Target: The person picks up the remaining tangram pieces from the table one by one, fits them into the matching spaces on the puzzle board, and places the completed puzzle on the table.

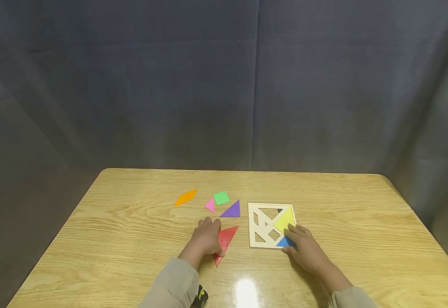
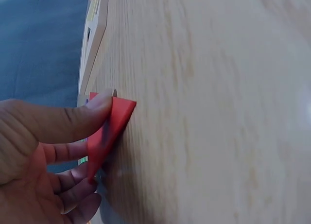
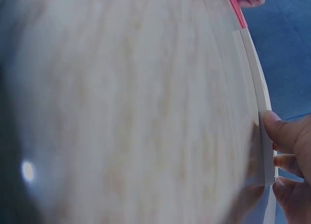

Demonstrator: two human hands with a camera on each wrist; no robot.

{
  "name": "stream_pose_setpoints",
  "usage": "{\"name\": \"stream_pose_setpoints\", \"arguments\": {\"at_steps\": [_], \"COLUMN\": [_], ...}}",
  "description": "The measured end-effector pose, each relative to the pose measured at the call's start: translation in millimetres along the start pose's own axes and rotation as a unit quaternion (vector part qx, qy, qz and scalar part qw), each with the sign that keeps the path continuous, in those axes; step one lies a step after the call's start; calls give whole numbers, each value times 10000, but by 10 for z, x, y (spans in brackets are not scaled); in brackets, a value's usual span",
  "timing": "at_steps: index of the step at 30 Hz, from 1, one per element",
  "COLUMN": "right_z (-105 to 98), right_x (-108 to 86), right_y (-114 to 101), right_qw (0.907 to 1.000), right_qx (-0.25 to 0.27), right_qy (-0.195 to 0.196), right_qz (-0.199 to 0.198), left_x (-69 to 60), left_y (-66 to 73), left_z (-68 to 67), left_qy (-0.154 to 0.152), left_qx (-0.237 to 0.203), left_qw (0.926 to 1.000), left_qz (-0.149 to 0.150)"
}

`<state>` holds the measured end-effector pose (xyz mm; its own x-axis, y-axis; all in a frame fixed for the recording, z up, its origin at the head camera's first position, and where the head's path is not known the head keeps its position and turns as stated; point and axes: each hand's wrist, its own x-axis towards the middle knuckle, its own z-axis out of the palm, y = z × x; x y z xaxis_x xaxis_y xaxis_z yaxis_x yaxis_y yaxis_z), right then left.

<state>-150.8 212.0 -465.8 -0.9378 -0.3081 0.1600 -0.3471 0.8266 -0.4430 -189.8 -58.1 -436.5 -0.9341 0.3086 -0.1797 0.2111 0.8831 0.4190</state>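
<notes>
"What is the left hand [image 1: 207, 237] doing?"
"It pinches a red triangle [image 1: 228, 235] between thumb and fingers, left of the wooden board [image 1: 251, 226]."
"And the right hand [image 1: 305, 249]?"
"It grips the board's near right corner between thumb and fingers, probably to steady it."

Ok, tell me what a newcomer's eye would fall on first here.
Probably the big red triangle, low in the head view, pinched in the left hand. Next, the pale frame to its right, holding a yellow triangle and a blue piece, with the right hand at its near right corner. Beyond the red triangle lie an orange parallelogram, pink triangle, green square and purple triangle.
</notes>
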Motion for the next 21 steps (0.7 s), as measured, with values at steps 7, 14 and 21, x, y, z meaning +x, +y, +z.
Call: {"name": "stream_pose_setpoints", "arguments": {"at_steps": [7,14,21], "right_z": [-1,-1,21], "right_x": [18,12,3], "right_y": [-8,-27,0], "right_qw": [10000,9999,9999], "right_qx": [-9,-30,36], "right_qy": [2,-17,23], "right_qz": [71,149,158], "left_x": [-11,7,-14], "left_y": [31,28,-12], "left_z": [-12,-61,-105], "left_qy": [35,98,39], "left_qx": [64,131,24], "left_qw": [9998,9986,9997], "left_qz": [-204,-507,-230]}}
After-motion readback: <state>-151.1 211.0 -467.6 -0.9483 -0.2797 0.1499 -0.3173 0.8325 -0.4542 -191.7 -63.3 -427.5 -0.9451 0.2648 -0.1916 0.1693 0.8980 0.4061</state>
